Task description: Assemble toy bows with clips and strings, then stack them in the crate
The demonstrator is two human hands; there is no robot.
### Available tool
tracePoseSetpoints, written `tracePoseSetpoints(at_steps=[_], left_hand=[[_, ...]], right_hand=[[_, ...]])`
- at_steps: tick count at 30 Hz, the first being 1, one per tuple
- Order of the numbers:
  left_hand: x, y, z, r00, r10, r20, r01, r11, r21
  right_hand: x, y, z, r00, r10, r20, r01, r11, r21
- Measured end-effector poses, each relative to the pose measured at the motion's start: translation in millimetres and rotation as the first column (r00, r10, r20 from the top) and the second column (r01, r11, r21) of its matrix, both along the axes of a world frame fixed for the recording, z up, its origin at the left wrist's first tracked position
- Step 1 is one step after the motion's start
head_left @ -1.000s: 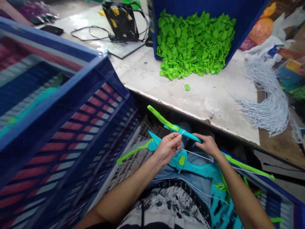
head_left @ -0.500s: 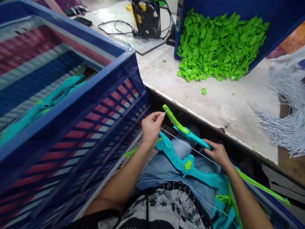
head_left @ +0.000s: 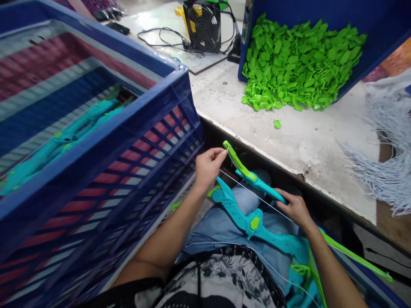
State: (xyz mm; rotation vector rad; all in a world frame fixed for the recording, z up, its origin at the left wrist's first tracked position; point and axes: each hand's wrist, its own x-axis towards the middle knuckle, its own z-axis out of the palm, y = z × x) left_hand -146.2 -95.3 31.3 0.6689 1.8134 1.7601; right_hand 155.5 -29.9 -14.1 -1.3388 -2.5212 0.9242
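My left hand [head_left: 210, 167] pinches the end of a white string [head_left: 242, 186] close to the green limb tip of a toy bow [head_left: 266, 188]. Around the bow's turquoise middle, my right hand [head_left: 293, 205] is closed. From the pinch the string runs slack-free down toward my right wrist. A second toy bow [head_left: 236, 214], turquoise with a green hexagonal piece, lies across my lap with its own string looped over my clothes. More turquoise and green bow parts [head_left: 300, 282] show under my right forearm.
A blue crate [head_left: 180, 85] on the left holds several turquoise bows [head_left: 64, 139]. On the white table [head_left: 224, 94] stand a black fan [head_left: 204, 28] and a tipped blue bin [head_left: 382, 42] spilling small green pieces [head_left: 302, 64]. White strings [head_left: 388, 171] hang at right.
My left hand has moved slightly, bringing the string end closer against the green tip. The right hand keeps its hold. The whole view has shifted a little.
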Motion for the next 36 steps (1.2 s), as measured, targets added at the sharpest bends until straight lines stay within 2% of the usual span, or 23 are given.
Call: tracePoseSetpoints(at_steps=[9, 15, 20, 23, 25, 28, 32, 36], left_hand=[[-7.1, 8.6, 1.2, 0.999, -0.017, 0.035, 0.015, 0.999, 0.048], [0.5, 14.2, -0.3, 0.999, -0.018, -0.032, 0.021, 0.996, 0.088], [2.8, 15.4, -1.7, 0.995, -0.014, -0.097, 0.019, 0.998, 0.053], [4.2, 12.0, 0.2, 0.993, 0.011, -0.121, -0.010, 1.000, 0.008], [6.0, 7.8, 1.2, 0.992, 0.033, -0.123, -0.035, 0.999, -0.010], [8.3, 1.2, -1.0, 0.993, 0.050, -0.104, -0.053, 0.998, -0.026], [7.7, -4.5, -9.8, 0.994, 0.025, -0.105, -0.028, 0.999, -0.021], [3.5, -6.7, -15.9, 0.994, 0.014, -0.110, -0.017, 1.000, -0.026]], right_hand=[[-0.4, -0.5, 0.7, 1.000, 0.012, -0.016, -0.012, 1.000, -0.001], [0.1, -2.1, -2.5, 1.000, 0.021, -0.013, -0.021, 1.000, 0.015], [3.9, -6.8, -5.1, 0.997, 0.077, -0.010, -0.076, 0.994, 0.083], [-4.8, -7.5, 8.3, 0.994, 0.104, -0.015, -0.100, 0.982, 0.160], [-24.9, -4.5, 25.2, 0.993, 0.089, -0.078, -0.064, 0.960, 0.272], [-78.9, 7.1, 51.9, 0.966, 0.135, -0.223, -0.045, 0.928, 0.369], [-161.4, 31.6, 67.4, 0.872, 0.341, -0.351, -0.241, 0.923, 0.300], [-203.7, 51.3, 67.2, 0.824, 0.399, -0.402, -0.367, 0.917, 0.158]])
